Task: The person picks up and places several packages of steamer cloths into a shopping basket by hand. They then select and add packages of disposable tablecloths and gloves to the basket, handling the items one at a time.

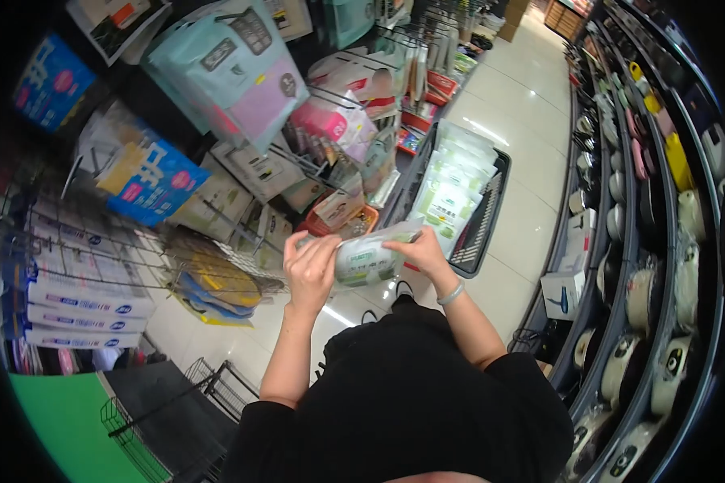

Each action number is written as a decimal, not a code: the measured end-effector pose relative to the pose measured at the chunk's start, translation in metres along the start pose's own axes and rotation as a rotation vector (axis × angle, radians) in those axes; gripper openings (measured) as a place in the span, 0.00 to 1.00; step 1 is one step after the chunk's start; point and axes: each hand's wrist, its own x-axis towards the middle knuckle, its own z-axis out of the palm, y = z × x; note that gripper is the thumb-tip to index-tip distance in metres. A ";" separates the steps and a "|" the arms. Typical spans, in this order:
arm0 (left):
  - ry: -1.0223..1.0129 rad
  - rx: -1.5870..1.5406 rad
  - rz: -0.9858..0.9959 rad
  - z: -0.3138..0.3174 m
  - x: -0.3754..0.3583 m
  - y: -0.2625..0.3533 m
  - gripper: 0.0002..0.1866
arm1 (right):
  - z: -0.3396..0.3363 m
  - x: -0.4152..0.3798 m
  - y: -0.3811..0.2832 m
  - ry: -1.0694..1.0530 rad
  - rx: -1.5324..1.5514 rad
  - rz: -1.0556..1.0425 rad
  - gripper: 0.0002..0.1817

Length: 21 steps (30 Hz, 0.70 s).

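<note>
A white-and-green plastic packet [368, 261] with printed lettering is held up between my two hands, in front of my body. My left hand [309, 270] has its fingers bent over the packet's left end. On the other end, my right hand [421, 250] grips the clear wrapping, thumb lying across the front; its other fingers are partly hidden. Just beyond my right hand, a dark basket [491, 216] holds several similar white-and-green packets [453, 187], overlapping in a row.
Wire racks with hanging packages, among them a blue packet [157, 181] and a mint-and-pink bag [246, 88], line the left. Shelves of pans [620, 366] run along the right. A tiled aisle [519, 121] lies between, with a black wire stand [217, 378] at lower left.
</note>
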 end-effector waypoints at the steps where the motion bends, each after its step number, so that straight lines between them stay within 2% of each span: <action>1: 0.009 -0.039 0.026 0.003 0.013 0.007 0.08 | -0.009 -0.005 -0.012 0.078 0.005 -0.041 0.11; 4: 0.050 -0.075 0.037 0.010 0.039 0.028 0.13 | -0.035 -0.015 -0.042 0.270 -0.030 -0.140 0.08; 8: 0.064 -0.126 -0.031 0.024 0.037 0.029 0.18 | -0.087 -0.017 -0.040 0.540 -0.054 -0.266 0.08; 10: 0.083 -0.118 -0.027 0.031 0.029 0.027 0.16 | -0.115 -0.013 -0.032 0.609 -0.050 -0.245 0.09; 12: 0.002 -0.141 -0.086 0.036 0.021 0.021 0.13 | -0.141 -0.006 -0.013 0.663 -0.045 -0.228 0.09; 14: 0.046 -0.111 -0.100 0.039 0.016 0.017 0.10 | -0.160 0.006 0.013 0.749 -0.123 -0.196 0.11; 16: 0.029 -0.116 -0.128 0.038 0.009 0.007 0.09 | -0.175 0.020 0.042 0.747 -0.059 -0.169 0.15; 18: 0.099 -0.040 -0.164 0.037 0.005 0.000 0.07 | -0.204 0.035 0.082 0.740 -0.116 -0.025 0.26; 20: 0.108 -0.047 -0.162 0.028 0.004 -0.005 0.08 | -0.231 0.058 0.135 0.831 -0.454 -0.286 0.42; 21: 0.149 0.004 -0.188 0.022 0.003 -0.006 0.08 | -0.218 0.059 0.125 0.859 -0.401 -0.228 0.46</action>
